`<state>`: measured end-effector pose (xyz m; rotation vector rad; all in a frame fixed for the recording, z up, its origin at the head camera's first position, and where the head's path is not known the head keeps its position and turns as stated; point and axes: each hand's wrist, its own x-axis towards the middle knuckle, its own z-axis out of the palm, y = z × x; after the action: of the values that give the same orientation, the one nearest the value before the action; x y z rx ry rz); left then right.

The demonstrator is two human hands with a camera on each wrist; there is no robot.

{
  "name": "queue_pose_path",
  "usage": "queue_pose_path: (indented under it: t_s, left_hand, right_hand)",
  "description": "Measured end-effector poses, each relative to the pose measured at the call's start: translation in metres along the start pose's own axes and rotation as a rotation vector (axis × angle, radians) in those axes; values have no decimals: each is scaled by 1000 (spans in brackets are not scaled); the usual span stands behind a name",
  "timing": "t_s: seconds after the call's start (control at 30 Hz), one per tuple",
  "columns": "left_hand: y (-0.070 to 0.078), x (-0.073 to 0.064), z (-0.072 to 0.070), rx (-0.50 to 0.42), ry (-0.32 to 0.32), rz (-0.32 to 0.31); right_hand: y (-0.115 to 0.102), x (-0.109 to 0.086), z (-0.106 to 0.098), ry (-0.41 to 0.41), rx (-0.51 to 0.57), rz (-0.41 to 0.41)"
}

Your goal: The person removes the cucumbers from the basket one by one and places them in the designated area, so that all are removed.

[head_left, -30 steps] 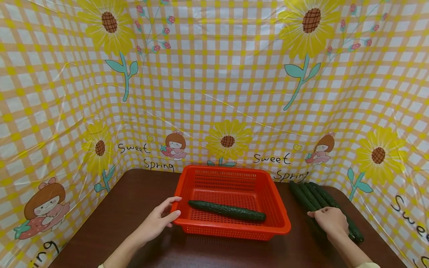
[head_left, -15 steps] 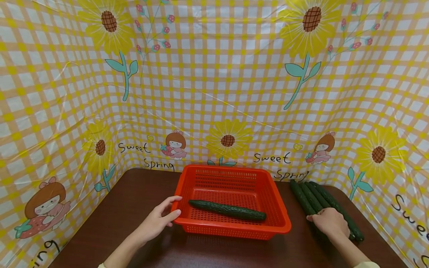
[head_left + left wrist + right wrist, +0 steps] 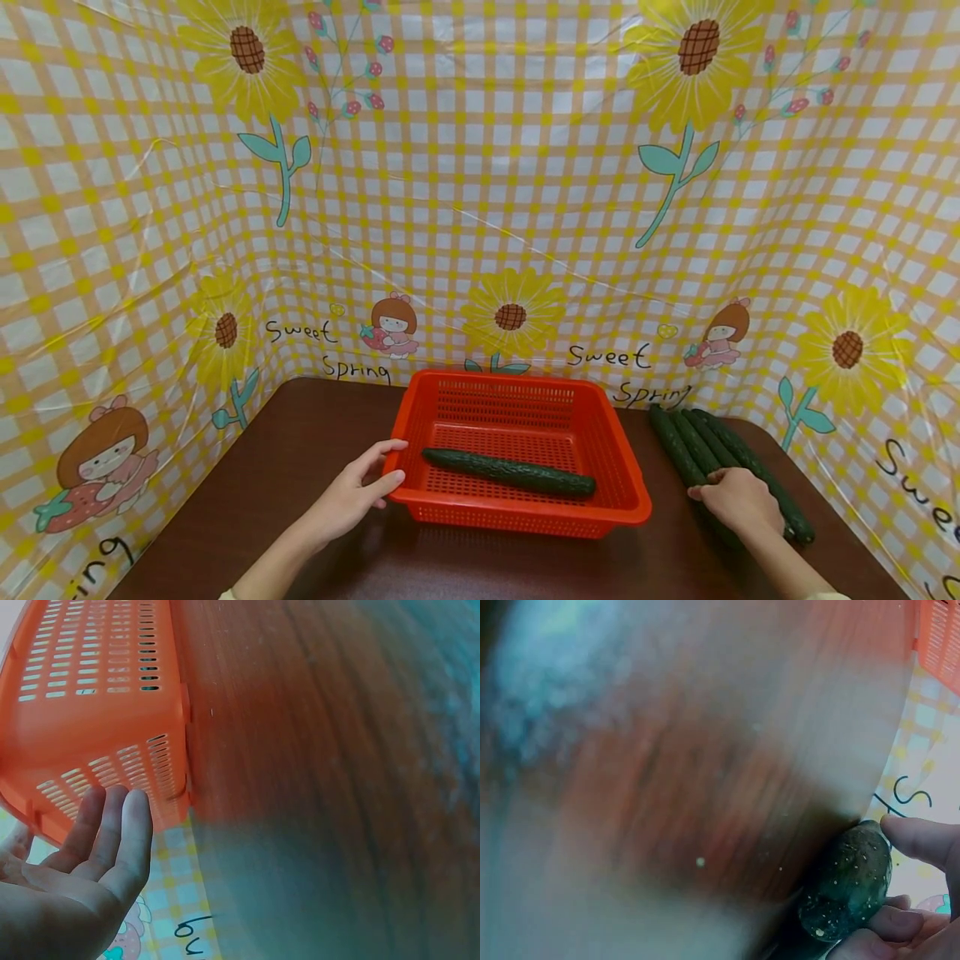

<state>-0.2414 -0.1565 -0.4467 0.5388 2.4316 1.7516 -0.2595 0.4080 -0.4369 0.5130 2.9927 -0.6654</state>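
A red perforated plastic basket (image 3: 517,523) stands in the middle of the table, with one dark green cucumber (image 3: 510,472) lying across its floor. My left hand (image 3: 348,496) holds the basket's left rim, thumb and index finger at the edge. In the left wrist view, the other fingers (image 3: 133,832) reach up against the outer wall. To the right, several cucumbers (image 3: 678,446) lie side by side. My right hand (image 3: 738,500) grips the leftmost cucumber near its closer end. The right wrist view has this cucumber (image 3: 847,885) between thumb and fingers; the palm hides the neighbouring ones partly.
A dark brown table (image 3: 247,492) carries everything. Checked cloth (image 3: 480,192) with sunflowers surrounds it on the back and both sides. Between the basket and the cucumbers lies a narrow strip of tabletop.
The right hand has shifted very slightly on the cucumbers, its thumb settling along the leftmost one. The left hand, the basket and the cucumber inside stay as they were.
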Motion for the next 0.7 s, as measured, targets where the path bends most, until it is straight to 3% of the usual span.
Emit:
queue_pose_path:
  t_s: [0.27,0.57,0.7]
  left_hand:
    - [0,-1,0,6,7,-2]
    - [2,-2,1,13,-3,-2]
    - [2,-2,2,17,5,-3]
  right_hand:
    - [-6,-2,-10,15,41,-57]
    - [-29,-7,-21,30,157,-139]
    - [-42,-12,-22,-2,225,-167]
